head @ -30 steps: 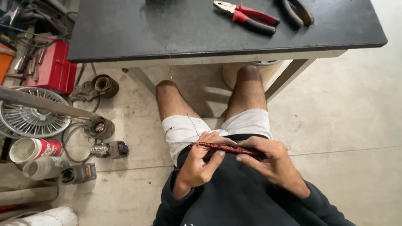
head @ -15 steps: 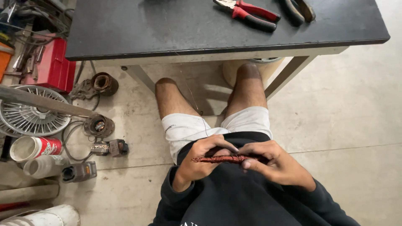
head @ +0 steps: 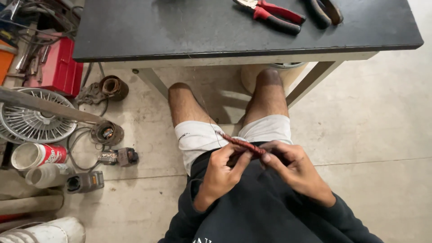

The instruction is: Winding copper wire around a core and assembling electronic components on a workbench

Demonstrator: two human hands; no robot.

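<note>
Over my lap I hold a thin bundle of reddish copper wire (head: 240, 143) with both hands. My left hand (head: 222, 173) pinches it from below with thumb and fingers. My right hand (head: 292, 168) grips its right end, which is hidden in the fingers. The bundle slants up to the left, and its free end points toward my left thigh. I sit in white shorts and a dark sweatshirt, with my knees under a dark-topped table (head: 189, 31).
Red-handled pliers (head: 274, 12) and a second dark-handled tool (head: 326, 10) lie on the table's far side. On the floor at left are a fan grille (head: 38, 121), a red box (head: 60, 67), small motor parts (head: 107, 132), cans and a white tube.
Both hands have drawn closer together on the wire bundle. Its left end has tipped upward, so it now lies slanted instead of level.
</note>
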